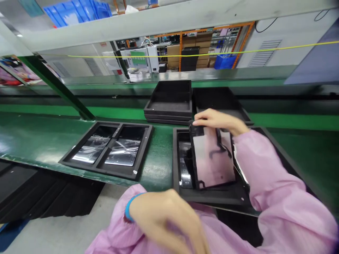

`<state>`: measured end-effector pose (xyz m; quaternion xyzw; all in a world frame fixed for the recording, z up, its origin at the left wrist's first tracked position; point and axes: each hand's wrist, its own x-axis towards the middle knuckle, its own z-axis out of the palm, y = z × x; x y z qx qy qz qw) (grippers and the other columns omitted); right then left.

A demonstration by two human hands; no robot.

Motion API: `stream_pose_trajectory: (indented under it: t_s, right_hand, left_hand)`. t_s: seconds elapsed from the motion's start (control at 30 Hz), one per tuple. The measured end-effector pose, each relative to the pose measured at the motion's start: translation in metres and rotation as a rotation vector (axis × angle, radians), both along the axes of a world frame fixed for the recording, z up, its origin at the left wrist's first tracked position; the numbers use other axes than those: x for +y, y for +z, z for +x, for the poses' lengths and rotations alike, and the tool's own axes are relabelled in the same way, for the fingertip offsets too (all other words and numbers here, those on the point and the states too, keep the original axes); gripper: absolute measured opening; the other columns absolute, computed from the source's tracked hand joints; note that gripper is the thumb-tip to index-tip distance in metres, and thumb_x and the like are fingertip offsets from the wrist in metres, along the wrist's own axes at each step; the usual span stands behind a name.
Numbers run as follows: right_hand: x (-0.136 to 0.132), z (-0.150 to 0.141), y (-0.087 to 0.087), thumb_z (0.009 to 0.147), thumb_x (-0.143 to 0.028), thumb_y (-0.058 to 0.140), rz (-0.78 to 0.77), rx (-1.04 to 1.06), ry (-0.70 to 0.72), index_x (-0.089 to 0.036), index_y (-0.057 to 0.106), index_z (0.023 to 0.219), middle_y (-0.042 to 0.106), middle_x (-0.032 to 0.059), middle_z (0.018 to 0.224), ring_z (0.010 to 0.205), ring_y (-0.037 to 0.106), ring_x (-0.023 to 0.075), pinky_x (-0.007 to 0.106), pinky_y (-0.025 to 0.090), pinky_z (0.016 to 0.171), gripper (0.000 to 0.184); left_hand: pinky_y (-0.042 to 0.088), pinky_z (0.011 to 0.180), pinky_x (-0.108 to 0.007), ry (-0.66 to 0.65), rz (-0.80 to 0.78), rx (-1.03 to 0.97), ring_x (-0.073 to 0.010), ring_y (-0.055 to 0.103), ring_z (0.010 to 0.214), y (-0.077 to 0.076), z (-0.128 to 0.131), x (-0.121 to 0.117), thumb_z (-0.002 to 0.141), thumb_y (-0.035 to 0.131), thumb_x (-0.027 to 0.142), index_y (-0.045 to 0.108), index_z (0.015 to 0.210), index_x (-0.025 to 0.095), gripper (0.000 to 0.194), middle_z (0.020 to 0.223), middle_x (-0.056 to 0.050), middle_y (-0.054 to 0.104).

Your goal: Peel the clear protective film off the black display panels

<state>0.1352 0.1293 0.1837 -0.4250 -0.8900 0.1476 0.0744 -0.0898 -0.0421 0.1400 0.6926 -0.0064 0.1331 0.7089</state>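
My right hand [218, 120] pinches the top edge of a glossy dark panel [213, 157] and holds it tilted above a black foam tray [212, 199] at the front edge of the green belt. The tray's left compartment holds another shiny panel [184, 165]. My left hand [169, 220] is low in front, blurred by motion, its fingers curled down near my pink sleeve; nothing can be made out in it.
A second black two-compartment tray [79, 160] with bagged shiny panels lies to the left on the green conveyor [39, 134]. Stacked empty black trays [169, 102] sit behind. A green slanted frame post [60, 90] stands at the left. Dark trays [34, 194] lie below the belt.
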Motion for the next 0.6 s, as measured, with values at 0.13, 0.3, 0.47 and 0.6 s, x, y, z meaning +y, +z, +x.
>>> stream_pose_trajectory:
  t_s: [0.13, 0.3, 0.47, 0.6]
  right_hand:
    - [-0.05, 0.003, 0.078, 0.09, -0.05, 0.051, 0.457, 0.291, 0.014, -0.015, 0.057, 0.071, 0.047, -0.0033, 0.06, 0.055, 0.039, 0.0074, 0.023, 0.031, 0.058, 0.041]
    - [-0.139, -0.04, 0.058, 0.097, -0.034, 0.038, 0.728, 0.153, 0.179, -0.024, 0.066, 0.076, 0.061, 0.0008, 0.071, 0.067, 0.053, 0.0146, 0.03, 0.036, 0.057, 0.036]
    - [-0.134, -0.026, 0.009, 0.093, -0.052, 0.038, 0.442, 0.012, -0.1, -0.023, 0.067, 0.076, 0.067, 0.0083, 0.086, 0.082, 0.059, 0.0239, 0.035, 0.042, 0.066, 0.044]
    - [-0.067, 0.016, -0.005, 0.086, -0.051, 0.054, 0.225, 0.325, -0.701, -0.017, 0.06, 0.065, 0.062, 0.0059, 0.071, 0.072, 0.058, 0.0211, 0.029, 0.04, 0.063, 0.04]
  left_hand:
    - [0.049, 0.092, -0.042, 0.311, -0.548, 0.053, -0.0283, 0.058, 0.118, 0.015, -0.001, 0.013, 0.086, 0.055, 0.051, 0.061, 0.122, 0.023, 0.046, 0.123, -0.014, 0.064]
    - [0.052, 0.087, -0.039, 0.918, -0.909, -0.311, -0.0248, 0.064, 0.107, 0.014, 0.02, 0.03, 0.09, 0.049, 0.048, 0.063, 0.11, 0.017, 0.04, 0.112, -0.01, 0.069]
    - [0.047, 0.087, -0.026, 1.268, -0.647, -0.231, -0.0165, 0.064, 0.098, -0.003, 0.025, 0.031, 0.074, 0.06, 0.01, 0.059, 0.116, 0.02, 0.043, 0.106, 0.0, 0.07]
    - [0.046, 0.086, -0.024, 1.174, -0.549, -0.165, -0.0171, 0.06, 0.108, -0.009, 0.025, 0.021, 0.07, 0.06, 0.008, 0.058, 0.117, 0.021, 0.049, 0.113, 0.0, 0.067]
